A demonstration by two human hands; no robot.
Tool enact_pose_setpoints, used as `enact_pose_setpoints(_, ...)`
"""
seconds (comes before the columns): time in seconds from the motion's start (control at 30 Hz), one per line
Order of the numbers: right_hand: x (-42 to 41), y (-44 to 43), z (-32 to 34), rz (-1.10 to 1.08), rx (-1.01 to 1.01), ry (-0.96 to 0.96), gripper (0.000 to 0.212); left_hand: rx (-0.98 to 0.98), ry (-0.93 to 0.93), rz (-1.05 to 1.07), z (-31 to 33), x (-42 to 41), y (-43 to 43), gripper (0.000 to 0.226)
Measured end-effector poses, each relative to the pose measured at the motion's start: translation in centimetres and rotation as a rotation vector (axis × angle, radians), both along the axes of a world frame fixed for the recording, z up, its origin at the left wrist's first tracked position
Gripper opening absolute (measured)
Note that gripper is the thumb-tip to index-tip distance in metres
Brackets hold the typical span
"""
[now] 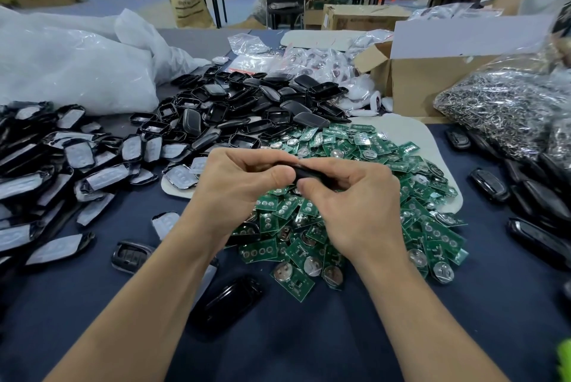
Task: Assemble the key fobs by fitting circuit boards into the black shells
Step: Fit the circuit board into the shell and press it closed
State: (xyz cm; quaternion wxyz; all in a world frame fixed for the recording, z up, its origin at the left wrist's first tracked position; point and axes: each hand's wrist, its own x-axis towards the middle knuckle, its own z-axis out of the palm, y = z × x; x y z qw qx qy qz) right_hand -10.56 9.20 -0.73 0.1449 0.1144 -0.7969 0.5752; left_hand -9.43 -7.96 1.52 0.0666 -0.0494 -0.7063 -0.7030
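Note:
A black key fob shell point(304, 172) is held edge-on above the table between both hands. My left hand point(244, 187) grips its left end with thumb and curled fingers. My right hand point(352, 196) pinches its right end, thumb underneath. My fingers hide most of the shell, so I cannot tell whether a board sits inside. Below the hands lies a heap of green circuit boards point(355, 227) with round coin-cell holders. Behind it is a pile of empty black shells point(241, 103).
Shell halves with grey button pads point(61, 159) cover the left of the blue table cloth point(309, 335). Closed black fobs point(531, 214) lie at right, a glossy one point(228, 301) near my left forearm. A bag of metal rings point(506, 109), a cardboard box point(426, 78) and plastic bags point(71, 66) stand behind.

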Motion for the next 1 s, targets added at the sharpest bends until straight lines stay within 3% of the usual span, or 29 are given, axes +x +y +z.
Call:
enact_pose_setpoints(0.2, 0.2, 0.18, 0.17, 0.017, 0.07, 0.066, 0.027, 0.029, -0.028, 0.02, 0.3, 0.32, 0.08, 0.016)
enact_pose_setpoints(0.4, 0.33, -0.09, 0.41, 0.064, 0.11, 0.139, 0.044, 0.045, -0.096, 0.07, 0.14, 0.28, 0.31, 0.015)
enact_pose_setpoints(0.47, 0.2, -0.03, 0.37, 0.06, 0.104, 0.125, 0.038, 0.06, -0.11, 0.082, 0.17, 0.26, 0.35, 0.016)
enact_pose_setpoints(0.57, -0.06, 0.2, 0.14, 0.069, 0.024, 0.042, 0.019, 0.089, -0.117, 0.091, 0.24, 0.22, 0.39, 0.014)
enact_pose_setpoints(1.0, -0.4, -0.04, 0.11, 0.117, -0.259, -0.078, 0.024, 0.201, -0.079, 0.034, 0.0, 0.01, 0.44, 0.03)
